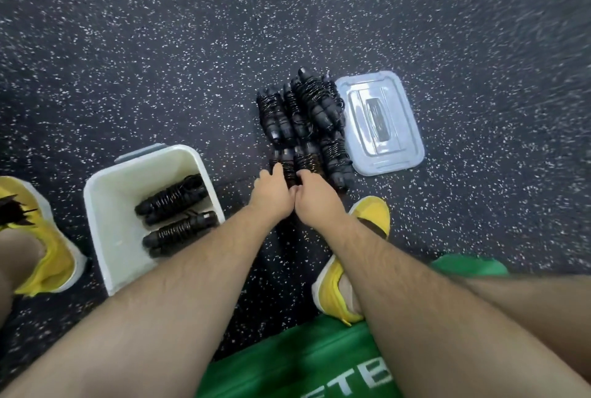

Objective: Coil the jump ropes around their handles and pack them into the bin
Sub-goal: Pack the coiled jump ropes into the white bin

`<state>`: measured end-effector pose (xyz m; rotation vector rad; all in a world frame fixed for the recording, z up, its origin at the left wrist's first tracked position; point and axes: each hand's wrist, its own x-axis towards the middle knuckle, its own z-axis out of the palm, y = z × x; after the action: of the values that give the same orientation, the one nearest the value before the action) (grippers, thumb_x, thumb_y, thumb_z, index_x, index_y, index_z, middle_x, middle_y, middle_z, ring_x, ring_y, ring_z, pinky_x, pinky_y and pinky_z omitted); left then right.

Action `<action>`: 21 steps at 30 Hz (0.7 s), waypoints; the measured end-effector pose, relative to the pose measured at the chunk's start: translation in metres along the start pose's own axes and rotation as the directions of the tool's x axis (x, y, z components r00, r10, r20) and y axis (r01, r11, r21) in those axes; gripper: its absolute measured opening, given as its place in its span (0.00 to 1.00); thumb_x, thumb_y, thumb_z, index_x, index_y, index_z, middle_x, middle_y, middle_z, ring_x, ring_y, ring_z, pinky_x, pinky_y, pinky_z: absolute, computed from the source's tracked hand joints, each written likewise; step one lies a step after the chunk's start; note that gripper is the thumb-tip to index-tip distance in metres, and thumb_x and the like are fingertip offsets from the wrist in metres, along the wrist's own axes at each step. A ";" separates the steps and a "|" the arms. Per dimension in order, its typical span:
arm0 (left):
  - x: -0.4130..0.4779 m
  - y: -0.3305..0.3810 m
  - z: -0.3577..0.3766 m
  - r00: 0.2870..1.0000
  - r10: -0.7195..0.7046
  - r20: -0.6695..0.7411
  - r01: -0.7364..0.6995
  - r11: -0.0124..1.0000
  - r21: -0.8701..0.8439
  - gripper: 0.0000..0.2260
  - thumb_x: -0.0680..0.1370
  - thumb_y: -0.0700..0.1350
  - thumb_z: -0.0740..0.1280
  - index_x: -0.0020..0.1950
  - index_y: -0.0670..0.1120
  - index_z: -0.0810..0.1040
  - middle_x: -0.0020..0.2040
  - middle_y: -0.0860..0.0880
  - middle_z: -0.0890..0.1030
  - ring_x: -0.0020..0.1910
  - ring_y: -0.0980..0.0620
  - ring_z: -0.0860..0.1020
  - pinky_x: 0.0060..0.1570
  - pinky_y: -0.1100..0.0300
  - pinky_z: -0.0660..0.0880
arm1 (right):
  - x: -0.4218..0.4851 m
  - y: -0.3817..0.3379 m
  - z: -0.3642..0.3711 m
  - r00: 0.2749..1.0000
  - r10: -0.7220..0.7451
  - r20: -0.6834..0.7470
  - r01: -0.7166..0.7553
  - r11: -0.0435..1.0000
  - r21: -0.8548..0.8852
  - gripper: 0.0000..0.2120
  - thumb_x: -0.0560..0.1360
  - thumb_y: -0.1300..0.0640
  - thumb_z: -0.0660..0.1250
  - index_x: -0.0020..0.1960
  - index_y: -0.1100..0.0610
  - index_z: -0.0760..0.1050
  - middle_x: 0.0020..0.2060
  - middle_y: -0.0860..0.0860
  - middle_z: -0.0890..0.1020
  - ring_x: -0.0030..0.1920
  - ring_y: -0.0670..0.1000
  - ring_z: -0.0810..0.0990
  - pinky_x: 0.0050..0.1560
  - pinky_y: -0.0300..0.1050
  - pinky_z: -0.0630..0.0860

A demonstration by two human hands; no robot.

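Though cut by the frame edge, white letters "ETB" read on green fabric (287,365). Floor (192,46): black rubber, white-flecked. Bin (105,206): white plastic, rectangular, holding two coiled ropes (172,199). Lid (380,122): translucent, round-cornered, flat beside a pile (303,110) of black wound bundles. Left hand (271,193), right hand (315,194): touching each other, fingers curled on the nearest rope (289,167) of the pile.

the person wore yellow shoes with white soles, the left shoe (48,247) showing a blurred black patch on top, the right shoe (332,292) a dark one. a green garment (287,362) bore white block letters, "etb" readable. the left hand (271,188), right hand (315,196) and hairy forearms were bare.
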<state>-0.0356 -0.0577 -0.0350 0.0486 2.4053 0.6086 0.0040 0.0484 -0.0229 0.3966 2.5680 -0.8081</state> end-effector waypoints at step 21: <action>-0.020 -0.010 -0.058 0.935 0.336 -0.111 -0.336 0.942 0.016 0.37 0.69 0.49 0.74 0.75 0.47 0.63 0.66 0.48 0.66 0.66 0.45 0.69 0.64 0.45 0.73 | -0.009 -0.027 -0.043 0.899 -0.385 -0.206 0.262 0.854 -0.450 0.41 0.64 0.52 0.68 0.76 0.53 0.62 0.75 0.55 0.63 0.73 0.60 0.60 0.68 0.57 0.65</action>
<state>-0.0535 -0.0942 0.0125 0.4446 2.5245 0.7880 -0.0118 0.0513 0.0259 -0.0697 3.0377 -0.2967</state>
